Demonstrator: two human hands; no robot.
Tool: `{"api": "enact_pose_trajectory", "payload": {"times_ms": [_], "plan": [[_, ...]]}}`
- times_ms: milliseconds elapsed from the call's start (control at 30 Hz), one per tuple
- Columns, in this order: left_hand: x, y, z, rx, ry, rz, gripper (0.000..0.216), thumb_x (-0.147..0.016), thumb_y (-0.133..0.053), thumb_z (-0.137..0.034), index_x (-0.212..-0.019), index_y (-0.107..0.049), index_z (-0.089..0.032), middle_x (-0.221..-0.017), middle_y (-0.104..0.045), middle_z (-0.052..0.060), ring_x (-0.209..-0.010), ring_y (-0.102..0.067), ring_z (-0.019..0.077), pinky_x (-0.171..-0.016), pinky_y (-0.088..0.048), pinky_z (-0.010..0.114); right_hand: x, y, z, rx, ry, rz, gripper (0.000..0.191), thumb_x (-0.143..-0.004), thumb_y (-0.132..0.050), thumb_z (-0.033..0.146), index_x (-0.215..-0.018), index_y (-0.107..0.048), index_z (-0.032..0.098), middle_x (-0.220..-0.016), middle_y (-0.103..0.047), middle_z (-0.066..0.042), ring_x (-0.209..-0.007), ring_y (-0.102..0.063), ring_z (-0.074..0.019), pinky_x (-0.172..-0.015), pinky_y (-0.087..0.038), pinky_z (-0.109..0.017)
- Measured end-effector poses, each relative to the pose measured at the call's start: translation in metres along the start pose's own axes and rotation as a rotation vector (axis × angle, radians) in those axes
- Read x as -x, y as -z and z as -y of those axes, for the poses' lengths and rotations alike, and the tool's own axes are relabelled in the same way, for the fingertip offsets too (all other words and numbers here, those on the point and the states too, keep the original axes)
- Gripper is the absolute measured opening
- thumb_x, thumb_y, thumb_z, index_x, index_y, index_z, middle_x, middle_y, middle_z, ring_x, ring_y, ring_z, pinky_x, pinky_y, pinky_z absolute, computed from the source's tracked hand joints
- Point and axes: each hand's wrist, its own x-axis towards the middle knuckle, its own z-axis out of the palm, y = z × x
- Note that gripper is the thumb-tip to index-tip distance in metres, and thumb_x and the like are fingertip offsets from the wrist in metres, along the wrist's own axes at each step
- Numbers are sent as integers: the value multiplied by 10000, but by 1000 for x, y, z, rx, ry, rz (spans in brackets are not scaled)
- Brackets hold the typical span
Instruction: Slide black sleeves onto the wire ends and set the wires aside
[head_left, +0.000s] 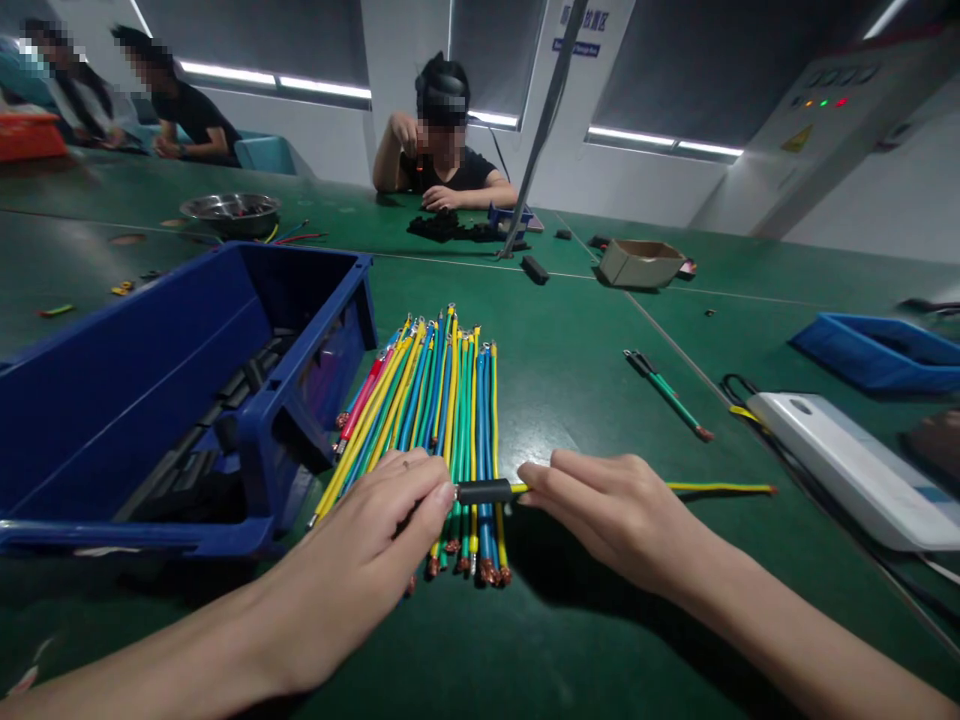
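My left hand (397, 510) is closed in a pinch at the left end of a black heat-shrink tube (484, 491), where a bit of metal terminal shows by the fingertips. That tube sits around a yellow wire (720, 488), which runs to the right under my right hand (607, 500). My right fingers pinch the wire just beyond the tube; its far end sticks out past the hand. Below and behind both hands lies a bundle of cut wires (427, 385), yellow, green, blue and red, with ring terminals at the far ends and bare copper at many near ends.
A blue bin (135, 330) holding black tubes stands at left. Two green wires with black sleeves (671, 395) lie at right, near a white device (847, 460) and a blue tray (877, 350). Farther back are a cardboard box (641, 264), a metal bowl (231, 210) and a seated person (465, 165).
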Motion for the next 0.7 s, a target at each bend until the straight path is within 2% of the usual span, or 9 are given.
{"api": "enact_pose_trajectory", "payload": {"times_ms": [200, 367, 533, 700], "plan": [[6, 4, -3, 46, -11, -58, 406, -1092, -284, -467, -791, -437, -242, -816, -493, -8, -793, -502, 208, -769, -405, 345, 0, 6, -4, 70, -12, -86, 321, -1127, -389, 257, -998, -662, 150, -687, -601, 9, -542, -491, -107, -508, -322, -278], [12, -3, -3, 106, -75, -31, 429, -1124, -290, -444, -807, -488, -234, -818, -536, -10, -793, -525, 192, -751, -405, 319, -1, 10, -5, 88, -44, -146, 408, -1103, -475, 362, -737, -567, 208, -590, -522, 31, -509, -437, -111, -513, -315, -284], [14, -6, -2, 121, -147, -43, 400, -1131, -334, -387, -835, -552, -230, -861, -575, -9, -821, -543, 180, -783, -418, 304, -4, 14, -3, 98, -104, -173, 398, -1054, -568, 386, -695, -524, 219, -574, -504, 34, -515, -425, -119, -521, -313, -290], [9, -3, -2, 92, -88, -53, 391, -1108, -338, -380, -811, -544, -229, -841, -573, -2, -829, -562, 192, -789, -435, 311, -5, 12, 2, 102, -101, -207, 433, -1014, -610, 362, -633, -443, 239, -537, -450, 52, -493, -358, -115, -499, -262, -301]]}}
